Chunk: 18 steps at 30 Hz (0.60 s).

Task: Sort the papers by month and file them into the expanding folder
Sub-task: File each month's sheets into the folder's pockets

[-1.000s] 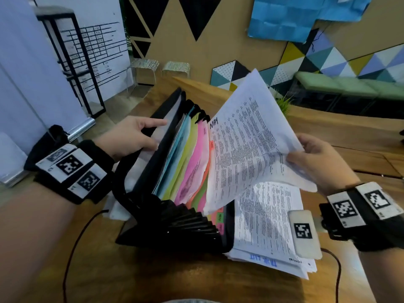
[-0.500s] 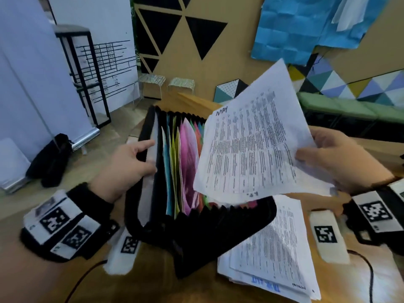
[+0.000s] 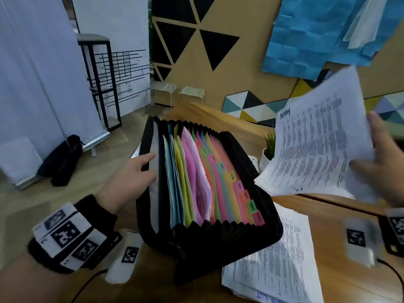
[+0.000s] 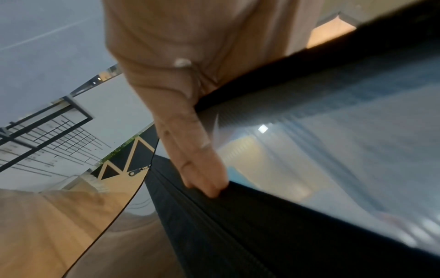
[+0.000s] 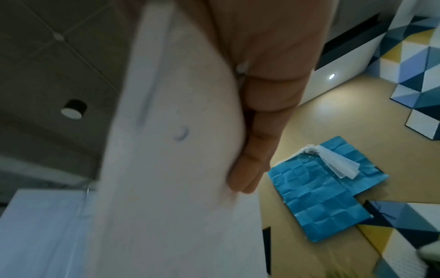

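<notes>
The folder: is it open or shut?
Open. The folder is fanned wide, coloured dividers showing; the left hand holds its front flap.

A wooden table (image 3: 341,219) carries a black folder (image 3: 218,243) standing open, its coloured dividers fanned upward. A stack of printed papers (image 3: 277,267) lies flat just right of it, partly tucked under its edge. A small potted plant (image 3: 268,152) stands behind. Two white tagged blocks (image 3: 125,255) (image 3: 356,239) rest near the front edge, cables trailing.

Paper stack (image 3: 282,270) right of folder (image 3: 218,243)
</notes>
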### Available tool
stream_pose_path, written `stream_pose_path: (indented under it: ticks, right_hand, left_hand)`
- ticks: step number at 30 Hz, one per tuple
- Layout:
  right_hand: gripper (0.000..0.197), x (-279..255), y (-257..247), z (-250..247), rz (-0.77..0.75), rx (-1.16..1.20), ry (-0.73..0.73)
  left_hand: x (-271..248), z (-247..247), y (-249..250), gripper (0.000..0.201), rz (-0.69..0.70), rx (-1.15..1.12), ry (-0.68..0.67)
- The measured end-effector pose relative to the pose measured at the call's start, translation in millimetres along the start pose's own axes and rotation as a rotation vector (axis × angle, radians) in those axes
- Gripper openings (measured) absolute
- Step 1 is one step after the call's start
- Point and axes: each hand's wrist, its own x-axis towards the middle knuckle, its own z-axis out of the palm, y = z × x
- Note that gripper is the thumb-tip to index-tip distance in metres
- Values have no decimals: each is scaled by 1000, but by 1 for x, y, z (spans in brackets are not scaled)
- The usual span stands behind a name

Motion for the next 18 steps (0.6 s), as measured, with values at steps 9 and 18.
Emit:
stream_pose_path:
  ticks: [9,18]
  right_hand:
    - [48,0,29,20,-9,-403,-196]
    - [33,-30,28,52,-71,-307,-378]
  left_hand:
    - [-9,3,-7,59,-42,-112,82]
    - [-24,22,-15,60,-49,-249,83]
